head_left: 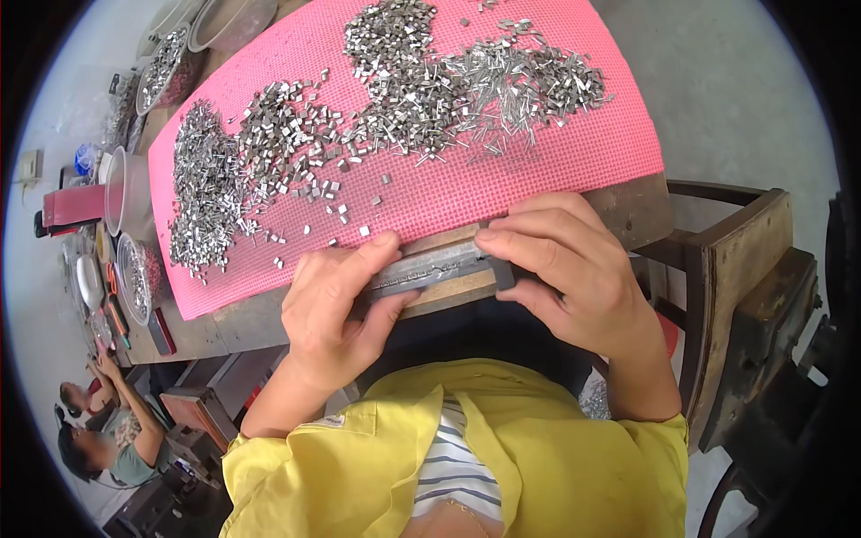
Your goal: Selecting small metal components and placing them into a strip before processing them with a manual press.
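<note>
Just beyond the table's near edge, I hold a long grey metal bar (430, 269) level between both hands. A row of small metal pieces runs along a groove in it. My left hand (325, 309) is closed round the bar's left end, with thumb and forefinger on opposite sides. At the other end my right hand (578, 269) pinches a dark rectangular block (502, 271) that sits against the bar. Whether the block is joined to the bar, I cannot tell. Beyond my hands lies a pink mesh mat (632, 134) bearing heaps of small metal blocks (287, 134) and thin metal pins (507, 99).
The wooden table edge (211, 341) runs close in front of me. Clear plastic tubs (134, 193) stand along the left, one holding metal pieces (139, 278). A wooden stool-like frame (744, 269) is at right. Two people (126, 439) sit at the lower left.
</note>
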Tool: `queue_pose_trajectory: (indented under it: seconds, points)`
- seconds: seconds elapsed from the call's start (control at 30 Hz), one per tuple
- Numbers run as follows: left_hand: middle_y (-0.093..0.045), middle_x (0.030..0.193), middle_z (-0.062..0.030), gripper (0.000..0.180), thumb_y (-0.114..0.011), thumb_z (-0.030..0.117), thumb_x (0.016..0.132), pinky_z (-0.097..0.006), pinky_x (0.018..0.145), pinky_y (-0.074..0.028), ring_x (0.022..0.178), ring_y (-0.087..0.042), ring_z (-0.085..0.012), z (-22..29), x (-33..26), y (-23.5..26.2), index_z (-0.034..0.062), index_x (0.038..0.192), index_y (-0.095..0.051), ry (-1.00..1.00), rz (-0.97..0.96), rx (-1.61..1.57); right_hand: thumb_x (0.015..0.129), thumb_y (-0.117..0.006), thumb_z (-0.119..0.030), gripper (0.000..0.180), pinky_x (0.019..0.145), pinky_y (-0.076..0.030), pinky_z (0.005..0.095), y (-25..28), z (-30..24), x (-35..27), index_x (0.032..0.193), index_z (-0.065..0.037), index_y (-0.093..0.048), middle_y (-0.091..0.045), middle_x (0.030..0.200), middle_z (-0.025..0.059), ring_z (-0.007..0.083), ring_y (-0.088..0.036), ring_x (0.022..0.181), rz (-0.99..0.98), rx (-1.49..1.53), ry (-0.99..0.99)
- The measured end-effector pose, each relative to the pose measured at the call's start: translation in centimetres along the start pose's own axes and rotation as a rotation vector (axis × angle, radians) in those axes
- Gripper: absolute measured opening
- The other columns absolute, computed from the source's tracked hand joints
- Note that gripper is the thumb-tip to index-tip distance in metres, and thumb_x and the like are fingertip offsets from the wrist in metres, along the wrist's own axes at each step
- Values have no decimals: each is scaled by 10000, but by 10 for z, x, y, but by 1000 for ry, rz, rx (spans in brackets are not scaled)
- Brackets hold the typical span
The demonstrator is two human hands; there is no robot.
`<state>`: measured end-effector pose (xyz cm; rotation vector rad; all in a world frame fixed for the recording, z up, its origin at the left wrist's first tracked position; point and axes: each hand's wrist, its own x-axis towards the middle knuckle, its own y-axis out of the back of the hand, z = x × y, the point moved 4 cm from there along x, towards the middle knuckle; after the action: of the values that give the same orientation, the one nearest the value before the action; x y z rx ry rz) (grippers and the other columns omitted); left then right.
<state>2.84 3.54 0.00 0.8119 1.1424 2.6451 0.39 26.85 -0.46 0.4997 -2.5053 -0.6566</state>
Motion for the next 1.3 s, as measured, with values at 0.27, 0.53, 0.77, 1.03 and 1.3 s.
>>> queue_pose_trajectory:
  seconds: [0.27, 0.53, 0.77, 1.03, 1.3]
  points:
    - [-745, 969, -96, 505, -896, 77, 708, -356, 751, -483, 833, -678, -253, 1, 11, 6, 41, 1187, -739, 20, -137, -15, 630, -844, 8, 594, 894, -532, 448, 1, -4, 3, 1207, -29, -708, -672, 1122, 108, 340, -626, 1048, -27, -2, -24]
    - [-707, 875, -91, 157, -832, 124, 805, -401, 737, -519, 812, -666, -301, -9, 70, 15, 74, 945, -783, -15, -29, 130, 865, -783, -160, 224, 800, -492, 431, 1, -3, 39, 1032, -33, -704, -692, 918, 115, 323, -636, 881, 25, -157, -65]
    - [-658, 804, -64, 99, -809, 185, 794, -420, 746, -522, 822, -654, -294, -29, 92, -12, 106, 810, -752, 70, -122, 299, 799, -802, -170, 171, 816, -484, 434, -29, 14, 73, 745, -74, -671, -662, 813, 90, 299, -635, 857, 102, -384, -119]
    - [-643, 871, -33, 47, -762, 144, 809, -389, 778, -468, 861, -625, -251, -23, 82, -9, 130, 826, -720, -28, -150, 296, 817, -721, -75, 49, 817, -487, 451, -24, 10, 75, 820, -63, -673, -663, 836, 104, 305, -634, 874, 22, -474, -142]
    - [-624, 803, -22, 101, -833, 174, 761, -383, 725, -473, 806, -618, -241, -20, 68, -7, 138, 805, -750, 9, -126, 138, 887, -663, -18, 96, 797, -452, 459, -10, -9, 40, 942, -26, -585, -596, 890, 134, 351, -568, 847, 0, 24, -87]
